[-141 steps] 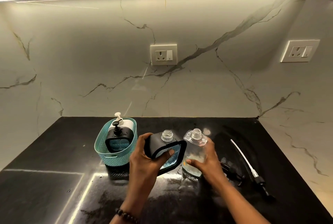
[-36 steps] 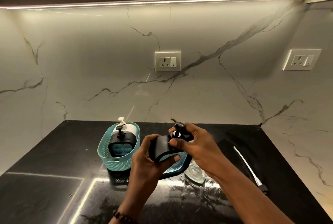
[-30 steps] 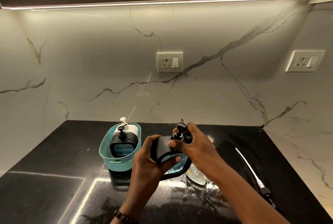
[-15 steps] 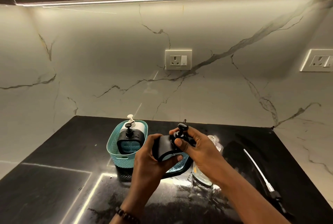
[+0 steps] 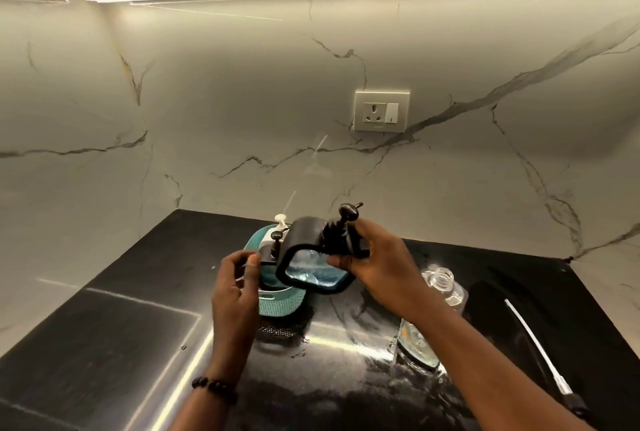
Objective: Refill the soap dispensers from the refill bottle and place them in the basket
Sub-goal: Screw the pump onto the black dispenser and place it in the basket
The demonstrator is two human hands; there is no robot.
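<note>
Head view, right hand (image 5: 375,267): gripped the black dispenser (image 5: 317,257) alone, pump fitted, raised just above the basket (image 5: 280,304); earlier both hands held it.
Left hand (image 5: 235,286): released the dispenser, fingers loosely curled, holding nothing, beside the basket.
Basket: on the counter (image 5: 121,344), holding two dispensers, as before.
Refill bottle (image 5: 434,319): uncapped, upright behind the right forearm.
Loose pump tube (image 5: 533,344): lay unmoved, far right.

I count three soap dispensers: one (image 5: 313,257) in my right hand (image 5: 377,267), two (image 5: 273,243) basketed by my left (image 5: 235,288); one refill bottle (image 5: 429,319).
</note>
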